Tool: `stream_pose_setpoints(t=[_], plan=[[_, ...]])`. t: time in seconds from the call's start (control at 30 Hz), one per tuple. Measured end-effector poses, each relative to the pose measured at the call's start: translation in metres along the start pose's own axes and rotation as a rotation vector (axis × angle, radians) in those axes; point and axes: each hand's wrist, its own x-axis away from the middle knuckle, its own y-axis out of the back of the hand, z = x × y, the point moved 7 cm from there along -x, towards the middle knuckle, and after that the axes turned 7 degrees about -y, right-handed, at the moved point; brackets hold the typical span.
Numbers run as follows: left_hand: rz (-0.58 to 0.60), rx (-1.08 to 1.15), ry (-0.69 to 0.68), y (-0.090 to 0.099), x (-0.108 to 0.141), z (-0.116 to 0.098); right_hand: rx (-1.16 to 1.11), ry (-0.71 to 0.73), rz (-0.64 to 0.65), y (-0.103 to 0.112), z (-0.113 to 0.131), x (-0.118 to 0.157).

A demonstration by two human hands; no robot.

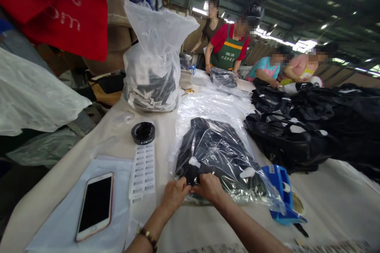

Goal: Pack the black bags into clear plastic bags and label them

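Observation:
A black bag in a clear plastic bag (218, 148) lies flat on the table right in front of me. At its near edge my left hand (175, 193) is closed, thumb and fingers pinching the plastic. Almost touching it, my right hand (209, 187) pinches the same edge with curled fingers. White tags show through the film. Left of my hands lies a strip of barcode labels (144, 170), with a roll of black tape (143, 133) at its far end. A blue tape dispenser (280, 193) stands beside the right end of the plastic bag.
A phone (95, 205) rests on white sheets (53, 221) at the left. Behind stands a full translucent sack (154, 67). Black bags (297, 138) are heaped along the right. Several co-workers stand across the table, one in a green apron (227, 53). Yellow-handled scissors (189, 91) lie farther back.

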Motion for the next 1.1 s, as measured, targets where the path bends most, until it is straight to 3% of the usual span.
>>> stream_pose_setpoints(t=[0.27,0.6,0.87,0.97,1.1], plan=[[0.014,-0.007,-0.001,0.0,0.0,-0.002,-0.023,0.033,0.026,0.001,-0.001,0.004],[-0.008,-0.017,0.009,-0.004,-0.001,0.002,-0.079,-0.069,-0.024,0.007,0.0,0.0],[-0.049,0.066,0.013,-0.002,-0.001,0.002,-0.173,-0.179,-0.145,0.009,-0.042,-0.011],[-0.078,0.153,0.006,-0.002,-0.004,0.005,-0.195,-0.18,-0.201,0.008,-0.05,-0.003],[-0.189,0.303,0.054,0.008,0.0,0.021,-0.2,-0.102,-0.325,-0.008,-0.05,0.03]])
